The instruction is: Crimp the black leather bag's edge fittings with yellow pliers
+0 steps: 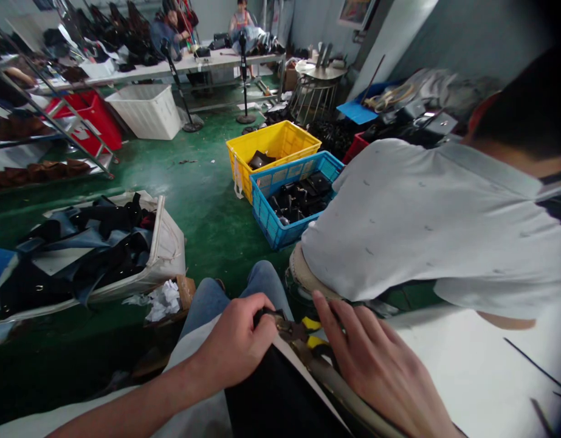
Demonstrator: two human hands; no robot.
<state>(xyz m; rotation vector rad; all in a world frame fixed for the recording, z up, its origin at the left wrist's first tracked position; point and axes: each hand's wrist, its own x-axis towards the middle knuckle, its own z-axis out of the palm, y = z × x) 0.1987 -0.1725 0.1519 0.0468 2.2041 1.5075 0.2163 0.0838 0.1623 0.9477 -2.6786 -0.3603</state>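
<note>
We are gripping the black piece over our lap with the left hand curled shut on its top edge; the right hand is lying flat, fingers spread, beside the pliers. A co-worker is sitting ahead, near the crates.

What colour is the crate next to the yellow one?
Blue crate, holding dark items; clearest in the head view.

Green floor: yellow crate, blue crate, white bin.
</note>
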